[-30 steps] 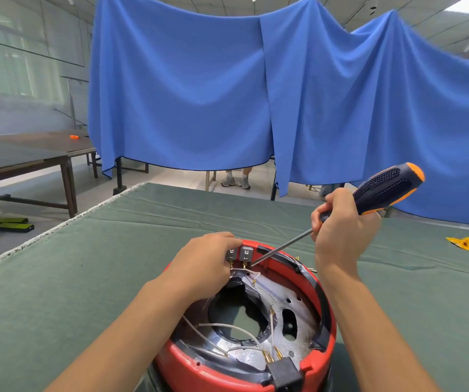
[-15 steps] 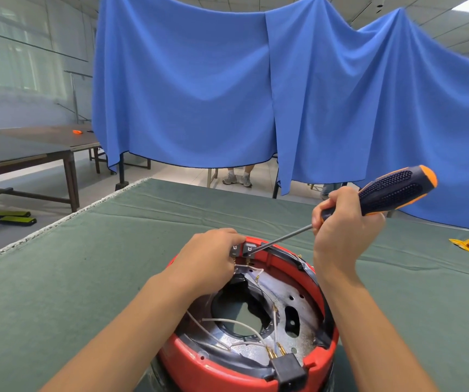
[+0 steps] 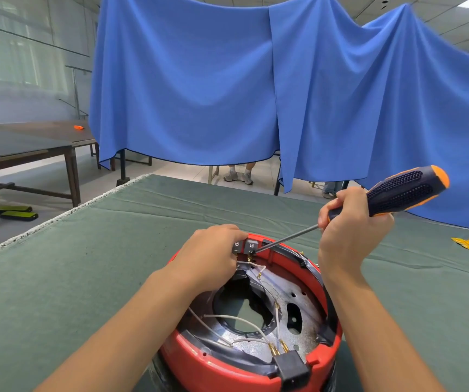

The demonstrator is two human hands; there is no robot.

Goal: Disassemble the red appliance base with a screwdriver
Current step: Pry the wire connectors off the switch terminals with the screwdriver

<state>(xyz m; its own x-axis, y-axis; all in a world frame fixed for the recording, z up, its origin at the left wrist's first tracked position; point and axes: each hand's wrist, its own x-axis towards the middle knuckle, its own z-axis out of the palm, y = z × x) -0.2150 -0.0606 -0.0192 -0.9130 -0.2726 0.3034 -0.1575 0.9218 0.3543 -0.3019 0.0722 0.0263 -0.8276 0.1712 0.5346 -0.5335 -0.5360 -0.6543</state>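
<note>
At the far left edge of the frame I see two green-topped flat devices (image 3: 15,212) lying on the floor beneath a dark wooden table (image 3: 24,142), which carries a small orange object (image 3: 78,127). Right of that, a blue cloth (image 3: 227,89) hangs across the upper frame; under its hem a person's sneakers (image 3: 238,176) show. Lower centre, on the green table cover (image 3: 58,264), sits the red appliance base (image 3: 222,366), open side up, with its metal plate (image 3: 298,309), white wires (image 3: 236,319) and a black socket (image 3: 291,369) at the near rim. My left hand (image 3: 210,258) rests on the far rim, fingers curled round a pair of small grey terminal blocks (image 3: 246,246), pinching them. The screwdriver (image 3: 397,193) slants down from the upper right; its shaft tip meets the right-hand block. My right hand (image 3: 349,224) grips the front of the black-and-orange handle, fingers wrapped tight. At the right edge, well apart from the base, a yellow scrap (image 3: 466,244) lies on the cover.
</note>
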